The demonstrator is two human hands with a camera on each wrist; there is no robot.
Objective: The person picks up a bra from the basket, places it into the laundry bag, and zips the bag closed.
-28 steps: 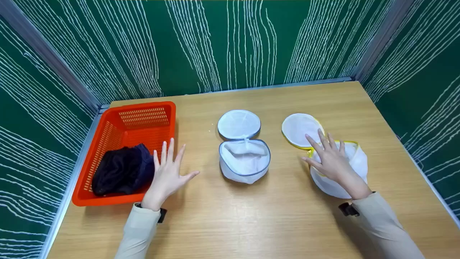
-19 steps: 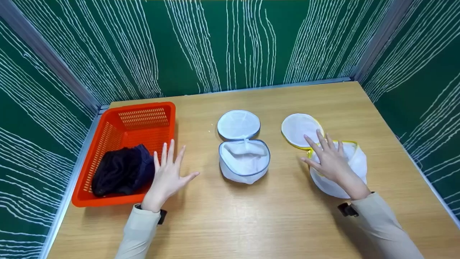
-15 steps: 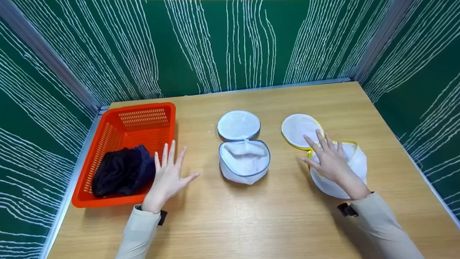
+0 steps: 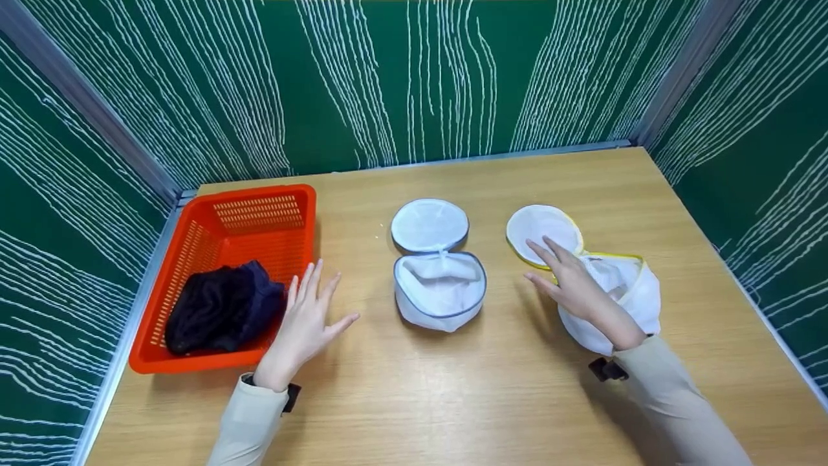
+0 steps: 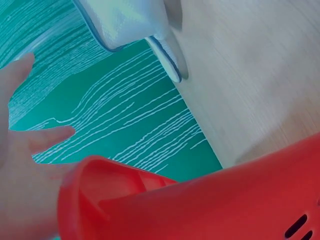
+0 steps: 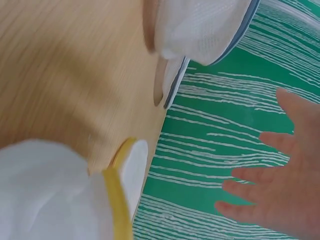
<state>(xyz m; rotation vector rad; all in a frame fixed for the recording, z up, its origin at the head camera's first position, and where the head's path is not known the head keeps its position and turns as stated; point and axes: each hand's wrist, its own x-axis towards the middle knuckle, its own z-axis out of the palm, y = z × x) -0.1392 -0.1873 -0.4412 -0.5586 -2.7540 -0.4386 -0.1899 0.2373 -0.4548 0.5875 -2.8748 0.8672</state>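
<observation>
My left hand (image 4: 301, 330), fingers spread and holding nothing, hovers by the right side of an orange-red plastic basket (image 4: 145, 349). A bundle of dark navy cloth (image 4: 217, 310) lies inside the basket. In the middle stands a white mesh laundry bag with blue-grey trim (image 4: 440, 323), its round lid (image 4: 430, 223) folded back. My right hand (image 4: 582, 291), also spread and holding nothing, is above the left part of a second white mesh laundry bag, yellow-trimmed (image 4: 643, 298). That bag's lid (image 4: 540, 226) lies back on the table, partly behind the fingers.
Everything stands on a wooden table (image 4: 420, 401). Green panels with white streaks (image 4: 453, 77) close off the back and both sides, with metal framing at the corners. Small white specks (image 4: 380, 231) lie left of the blue-trimmed lid.
My right hand has shifted left, uncovering more of the yellow-trimmed bag's opening. My left hand has tilted slightly, its fingers closer together. The basket and both bags stay put.
</observation>
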